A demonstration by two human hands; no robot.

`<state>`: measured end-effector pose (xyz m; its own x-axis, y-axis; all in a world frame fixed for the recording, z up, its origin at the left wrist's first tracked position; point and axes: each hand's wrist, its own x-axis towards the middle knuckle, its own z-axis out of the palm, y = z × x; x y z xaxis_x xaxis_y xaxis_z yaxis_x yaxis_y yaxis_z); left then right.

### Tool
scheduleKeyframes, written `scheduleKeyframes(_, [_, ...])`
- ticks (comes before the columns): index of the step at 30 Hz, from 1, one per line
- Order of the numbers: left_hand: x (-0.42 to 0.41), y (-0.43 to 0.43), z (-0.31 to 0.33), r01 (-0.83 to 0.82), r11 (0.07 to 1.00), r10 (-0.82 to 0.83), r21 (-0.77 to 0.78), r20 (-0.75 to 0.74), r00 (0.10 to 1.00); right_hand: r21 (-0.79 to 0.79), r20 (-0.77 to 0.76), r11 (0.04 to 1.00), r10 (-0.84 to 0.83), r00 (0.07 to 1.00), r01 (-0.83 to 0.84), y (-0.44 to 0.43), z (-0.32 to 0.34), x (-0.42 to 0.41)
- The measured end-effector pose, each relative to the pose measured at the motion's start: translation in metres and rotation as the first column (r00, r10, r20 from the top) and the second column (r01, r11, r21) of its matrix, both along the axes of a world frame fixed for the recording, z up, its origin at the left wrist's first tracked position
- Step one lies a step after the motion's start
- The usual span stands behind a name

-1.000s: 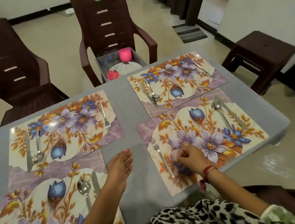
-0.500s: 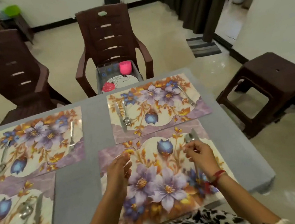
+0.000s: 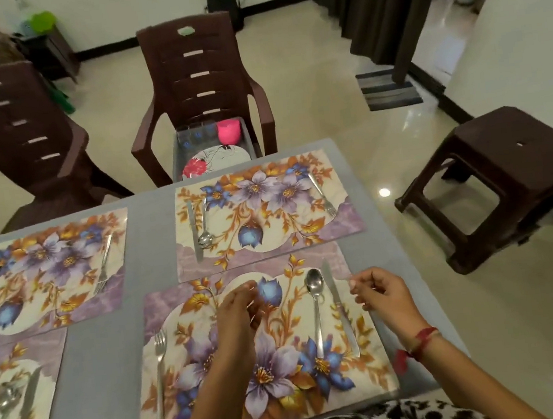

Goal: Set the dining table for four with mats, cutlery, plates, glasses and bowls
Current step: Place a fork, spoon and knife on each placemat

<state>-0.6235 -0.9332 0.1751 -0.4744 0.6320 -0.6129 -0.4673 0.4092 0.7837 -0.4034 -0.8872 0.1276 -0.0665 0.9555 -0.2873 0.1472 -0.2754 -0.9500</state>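
Several floral mats lie on the grey table [image 3: 153, 230]. The near mat [image 3: 212, 323] carries a fork [image 3: 159, 371] on its left and a spoon [image 3: 316, 308] and knife [image 3: 340, 309] on its right. My left hand [image 3: 238, 313] hovers over the mat's middle with relaxed fingers, holding nothing. To the right of the knife is my right hand [image 3: 381, 295], loosely curled and empty. The far mat [image 3: 268, 207] holds a knife, spoon and fork too. A grey tray [image 3: 177, 151] on the chair behind the table holds plates [image 3: 217, 159], glasses [image 3: 196, 135] and a pink bowl [image 3: 229, 131].
Two brown chairs [image 3: 205, 79] stand behind the table, the left chair [image 3: 15, 135] being bare. A brown stool [image 3: 505, 176] stands to the right, close to the table's edge. Two more mats with cutlery lie at the left, the far-left mat [image 3: 47, 263] and a near-left one [image 3: 15, 411].
My right hand has let go of the spoon and knife and drawn off to the right. My left hand has moved up over the mat's middle. The view shifted right.
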Motion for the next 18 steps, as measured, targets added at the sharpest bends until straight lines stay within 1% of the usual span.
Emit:
scheduleKeyframes(4, [0.013,0.013,-0.003,0.014,1.0,-0.014,-0.011,-0.009,1.0,0.04,-0.009,0.999,0.009,1.0,-0.009,0.007,0.013,0.013])
scheduleKeyframes(8, [0.032,0.024,0.001,0.014,0.999,-0.014,0.031,0.012,1.0,0.061,0.032,0.998,0.028,0.999,-0.03,0.022,0.021,0.03])
scheduleKeyframes(11, [0.053,0.036,0.0,0.003,1.0,-0.003,0.021,0.005,1.0,0.073,0.034,0.996,0.05,0.998,-0.052,0.04,0.022,0.053])
scheduleKeyframes(15, [0.105,0.062,-0.011,-0.034,0.999,0.034,0.017,-0.014,0.999,0.06,0.009,0.994,0.092,0.996,-0.092,0.069,0.016,0.098])
scheduleKeyframes(18, [0.163,0.088,-0.014,-0.062,0.998,0.061,-0.015,-0.066,0.996,0.03,-0.026,0.987,0.16,0.987,-0.159,0.098,0.01,0.14])
